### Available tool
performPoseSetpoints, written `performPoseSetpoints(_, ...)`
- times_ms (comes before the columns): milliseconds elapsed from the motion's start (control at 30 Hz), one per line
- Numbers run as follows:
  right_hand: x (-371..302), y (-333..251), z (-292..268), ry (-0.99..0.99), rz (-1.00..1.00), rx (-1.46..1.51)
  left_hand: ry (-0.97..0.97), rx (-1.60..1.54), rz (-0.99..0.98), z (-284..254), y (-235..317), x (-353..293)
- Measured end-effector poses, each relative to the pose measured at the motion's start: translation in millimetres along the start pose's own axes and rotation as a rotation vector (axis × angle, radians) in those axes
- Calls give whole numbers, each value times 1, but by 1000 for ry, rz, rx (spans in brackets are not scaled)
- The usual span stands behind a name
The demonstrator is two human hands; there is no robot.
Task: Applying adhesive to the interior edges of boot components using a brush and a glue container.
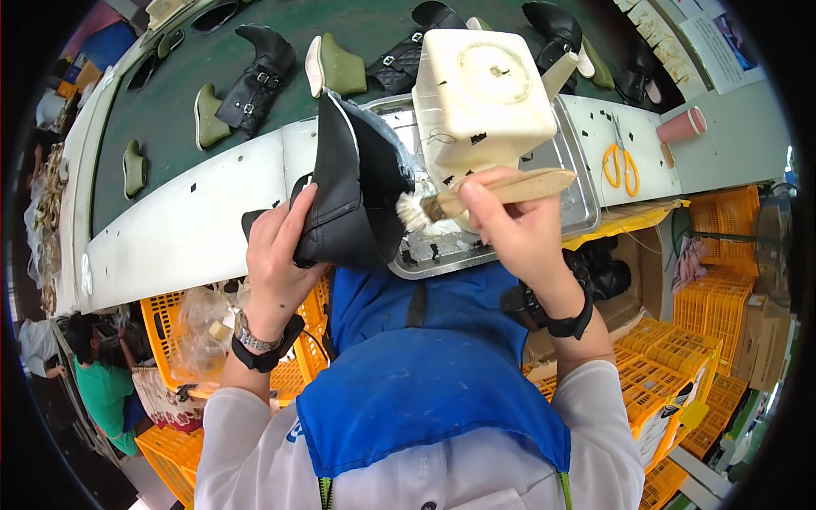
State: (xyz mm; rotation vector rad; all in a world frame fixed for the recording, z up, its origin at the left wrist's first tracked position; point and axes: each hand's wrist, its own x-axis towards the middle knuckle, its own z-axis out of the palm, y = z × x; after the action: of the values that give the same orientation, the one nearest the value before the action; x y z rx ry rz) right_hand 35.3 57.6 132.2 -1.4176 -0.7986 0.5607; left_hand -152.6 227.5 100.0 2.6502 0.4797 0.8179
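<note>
My left hand (283, 246) grips a black boot upper (344, 191) by its lower side, holding it over the near edge of the white bench. Whitish glue coats the rim of its opening. In my right hand (518, 217) is a wooden-handled brush (510, 189), its white bristles pointing left beside the boot's opening; I cannot tell whether they touch it. Below the brush lies a metal tray (582, 183) smeared with white residue. On the tray stands a cream plastic container (489, 85) with a spout, flat side up.
Black boots (255, 81) and olive boot liners (340, 68) lie on the green belt (170, 102) beyond. Orange-handled scissors (620, 166) and a pink cup (682, 125) sit at right. Yellow crates (671, 374) stand around me. A person in green (106, 391) is at lower left.
</note>
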Motion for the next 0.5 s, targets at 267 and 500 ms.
performPoseSetpoints(267,0,21,9,83,-83,-29,12,-77,-45,-4,3,-1)
performPoseSetpoints(500,13,20,6,121,-445,-320,-28,-158,-37,-5,0,-2)
